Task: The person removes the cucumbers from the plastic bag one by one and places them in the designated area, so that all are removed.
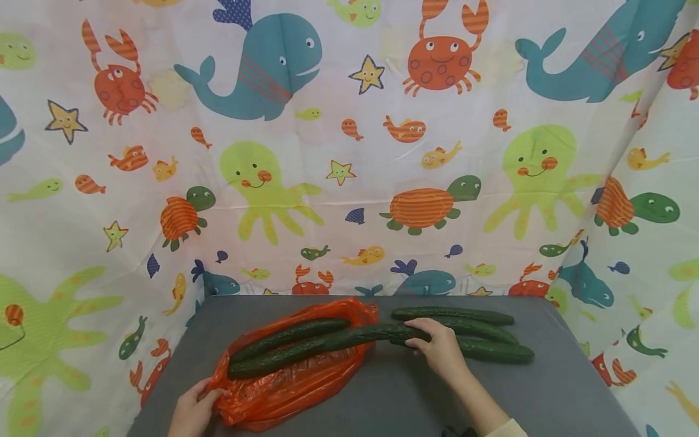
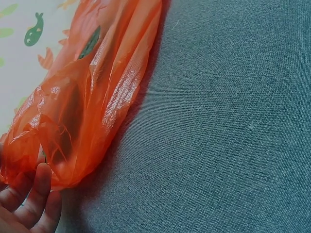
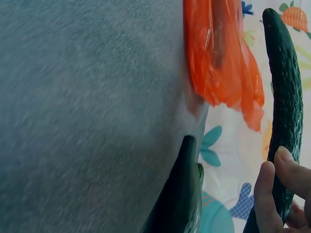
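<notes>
An orange plastic bag (image 1: 295,391) lies spread on the grey surface, with two dark green cucumbers (image 1: 289,337) showing inside it. My left hand (image 1: 193,408) pinches the bag's near left edge; in the left wrist view its fingers (image 2: 43,177) are against the thin film. My right hand (image 1: 443,351) grips another cucumber (image 1: 377,332) near its right end. In the right wrist view this cucumber (image 3: 285,82) is held up off the surface, between thumb and fingers. From the head its far end overlaps the cucumbers in the bag.
Several cucumbers lie to the right; a far one (image 1: 459,314) and a near one (image 1: 497,351) run side by side under and beyond my right hand. The grey cloth-covered table (image 1: 393,394) meets a curtain (image 1: 360,200) printed with sea animals at its back and sides.
</notes>
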{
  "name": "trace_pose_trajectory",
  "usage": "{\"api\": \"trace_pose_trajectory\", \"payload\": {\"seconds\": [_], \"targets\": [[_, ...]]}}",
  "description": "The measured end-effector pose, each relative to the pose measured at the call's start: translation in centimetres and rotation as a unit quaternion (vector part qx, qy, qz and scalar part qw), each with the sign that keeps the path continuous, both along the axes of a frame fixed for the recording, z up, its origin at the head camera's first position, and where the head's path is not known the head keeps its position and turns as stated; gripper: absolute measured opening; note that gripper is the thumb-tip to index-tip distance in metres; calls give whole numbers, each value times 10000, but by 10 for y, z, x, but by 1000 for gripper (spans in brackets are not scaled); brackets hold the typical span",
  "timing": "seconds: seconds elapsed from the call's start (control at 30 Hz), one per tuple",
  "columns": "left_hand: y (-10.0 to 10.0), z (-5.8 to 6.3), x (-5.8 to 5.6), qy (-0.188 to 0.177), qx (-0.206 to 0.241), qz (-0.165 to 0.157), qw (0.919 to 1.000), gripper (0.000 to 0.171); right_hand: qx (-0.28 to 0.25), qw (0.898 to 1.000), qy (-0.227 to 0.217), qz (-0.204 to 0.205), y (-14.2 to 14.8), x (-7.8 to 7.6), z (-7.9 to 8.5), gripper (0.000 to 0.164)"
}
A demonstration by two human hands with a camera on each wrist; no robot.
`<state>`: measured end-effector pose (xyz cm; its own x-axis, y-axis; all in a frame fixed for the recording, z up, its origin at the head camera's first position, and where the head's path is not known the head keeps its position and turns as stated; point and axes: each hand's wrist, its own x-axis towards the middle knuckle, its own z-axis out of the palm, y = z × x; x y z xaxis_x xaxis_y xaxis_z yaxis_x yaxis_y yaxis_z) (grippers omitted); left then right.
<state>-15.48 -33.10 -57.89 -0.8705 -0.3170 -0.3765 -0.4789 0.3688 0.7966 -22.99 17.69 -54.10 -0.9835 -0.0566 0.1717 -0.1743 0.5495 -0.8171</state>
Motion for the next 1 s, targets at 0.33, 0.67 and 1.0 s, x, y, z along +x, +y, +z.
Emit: {"api": "trace_pose_trajectory", "payload": {"seconds": [0.33, 0.67, 1.0], "targets": [[3, -3, -1, -12, 21, -38, 10000, 56, 54, 9998, -54, -186, 30, 8, -7, 42], [3, -3, -1, 47, 51, -39, 10000, 58, 361, 9985, -137, -386, 58, 16, -16, 42], [1, -8, 1, 106, 264, -56, 9996, 61, 693, 9953, -272, -613, 86, 21, -25, 43]]}}
